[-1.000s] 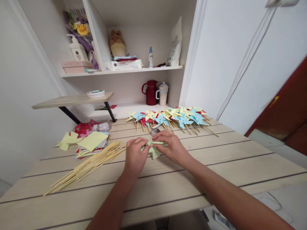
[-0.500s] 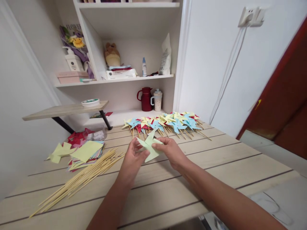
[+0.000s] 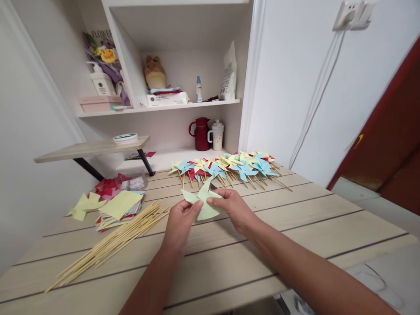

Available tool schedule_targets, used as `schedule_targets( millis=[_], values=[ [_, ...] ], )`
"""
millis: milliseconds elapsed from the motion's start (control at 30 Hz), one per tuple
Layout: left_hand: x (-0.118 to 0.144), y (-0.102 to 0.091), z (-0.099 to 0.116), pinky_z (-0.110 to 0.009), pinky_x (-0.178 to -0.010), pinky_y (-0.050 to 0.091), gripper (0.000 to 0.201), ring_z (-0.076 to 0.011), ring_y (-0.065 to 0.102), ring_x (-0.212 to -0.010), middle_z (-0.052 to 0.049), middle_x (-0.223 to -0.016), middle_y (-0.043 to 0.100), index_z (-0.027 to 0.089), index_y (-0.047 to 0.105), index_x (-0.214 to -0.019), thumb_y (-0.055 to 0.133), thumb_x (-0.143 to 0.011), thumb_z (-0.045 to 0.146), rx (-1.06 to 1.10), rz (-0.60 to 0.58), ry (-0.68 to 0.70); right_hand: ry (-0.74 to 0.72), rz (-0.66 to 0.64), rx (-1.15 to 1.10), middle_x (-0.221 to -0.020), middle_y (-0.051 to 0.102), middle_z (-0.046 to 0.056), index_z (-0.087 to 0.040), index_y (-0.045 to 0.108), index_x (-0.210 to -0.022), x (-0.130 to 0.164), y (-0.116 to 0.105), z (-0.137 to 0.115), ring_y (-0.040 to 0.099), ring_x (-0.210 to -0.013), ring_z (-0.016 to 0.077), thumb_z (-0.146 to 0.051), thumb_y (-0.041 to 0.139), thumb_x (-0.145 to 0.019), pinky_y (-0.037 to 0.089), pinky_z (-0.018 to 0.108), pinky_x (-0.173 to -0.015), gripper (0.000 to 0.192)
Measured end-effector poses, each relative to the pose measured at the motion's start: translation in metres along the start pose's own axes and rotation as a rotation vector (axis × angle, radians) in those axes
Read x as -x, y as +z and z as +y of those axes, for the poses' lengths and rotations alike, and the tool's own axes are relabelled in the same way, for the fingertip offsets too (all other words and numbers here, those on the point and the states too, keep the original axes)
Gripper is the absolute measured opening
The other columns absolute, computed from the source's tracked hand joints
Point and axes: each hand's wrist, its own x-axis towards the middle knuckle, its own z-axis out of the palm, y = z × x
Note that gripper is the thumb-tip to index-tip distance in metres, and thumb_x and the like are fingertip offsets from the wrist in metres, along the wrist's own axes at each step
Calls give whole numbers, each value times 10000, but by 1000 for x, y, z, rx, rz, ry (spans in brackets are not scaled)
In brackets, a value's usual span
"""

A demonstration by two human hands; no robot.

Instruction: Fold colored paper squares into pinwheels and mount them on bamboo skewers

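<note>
Between my two hands is a pale green paper pinwheel (image 3: 207,211), held above the table with its pointed blades spread. My left hand (image 3: 180,220) pinches its left side, thumb on top and fingers underneath. From the right, my right hand (image 3: 233,209) grips it near the middle, the thumb pressed on the paper. Just beyond lie several finished pinwheels (image 3: 243,169) in blue, yellow and red on thin sticks. Left of my left hand is a bundle of wooden sticks (image 3: 120,239). A stack of coloured paper squares (image 3: 120,205) lies behind the sticks.
Yellow cut paper (image 3: 84,206), red paper scraps (image 3: 108,187) and a clear plastic box (image 3: 135,183) sit at the far left. A small raised shelf (image 3: 92,149) stands behind them. A dark red jug (image 3: 201,134) and a cup (image 3: 217,136) stand at the back.
My left hand has shifted its hold: its thumb now presses closer to the pinwheel's middle, and the left blade lies flatter. The right hand keeps its grip. The view has shifted slightly.
</note>
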Motion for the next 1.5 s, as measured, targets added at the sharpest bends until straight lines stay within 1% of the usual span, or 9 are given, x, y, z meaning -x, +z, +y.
schedule_targets(
  millis=[100,367,633,867,1033,1167,1333,1400,1500],
  values=[
    [1,1,0,-342,-871,506,434,-253,707,-954,-123,-1047,763,130,745,-1010,849,-648,347,0,8,24,8,5,-6,-656,658,7,-142,712,-722,0,0,2,524,-618,127,-302,805,-621,367,273,-627,211],
    [2,4,0,-351,-842,519,394,-245,719,-856,-102,-872,780,130,769,-922,864,-613,356,9,28,22,5,11,16,-651,641,5,-156,696,-731,1,1,3,503,-613,136,-311,789,-638,351,274,-599,203],
    [2,6,-3,-350,-860,513,406,-241,712,-883,-96,-890,777,130,757,-933,862,-615,360,32,63,43,-24,11,54,-661,626,-7,-168,678,-719,0,1,6,491,-641,136,-318,778,-656,340,284,-645,191],
    [0,4,-5,-318,-765,528,375,-232,712,-811,-78,-797,772,121,759,-889,857,-616,359,6,124,63,-51,-18,77,-674,609,-23,-168,663,-717,1,3,10,482,-659,130,-321,762,-694,324,281,-663,184],
    [-2,-2,-3,-298,-669,524,340,-213,701,-705,-79,-779,770,124,756,-819,860,-600,362,-7,186,1,-36,-74,89,-734,628,-3,-170,659,-805,2,2,12,517,-688,144,-383,756,-722,366,281,-671,248],
    [-4,-11,5,-275,-661,525,295,-174,685,-656,-82,-776,766,116,726,-750,865,-605,332,67,225,-32,-122,-135,156,-831,640,12,-196,643,-1001,2,-1,11,567,-776,168,-423,709,-789,424,297,-726,317],
    [-7,-26,11,-268,-717,546,275,-160,691,-682,-90,-731,742,121,653,-662,884,-603,259,193,178,-80,-249,-134,227,-1002,648,41,-261,581,-1212,0,-5,6,599,-952,202,-452,666,-843,465,352,-861,423],
    [-8,-29,12,-270,-710,553,272,-161,687,-675,-88,-724,735,122,651,-671,887,-599,237,224,140,-118,-315,-107,274,-1105,628,51,-287,616,-1177,-1,-9,3,581,-1061,214,-442,651,-864,456,380,-934,352],
    [-7,-31,12,-280,-716,556,259,-171,685,-692,-88,-744,738,119,680,-729,877,-617,245,236,70,-140,-477,-142,418,-1228,559,48,-301,717,-1009,-3,-17,-1,507,-1214,235,-388,679,-857,386,431,-1065,179]
  ],
)
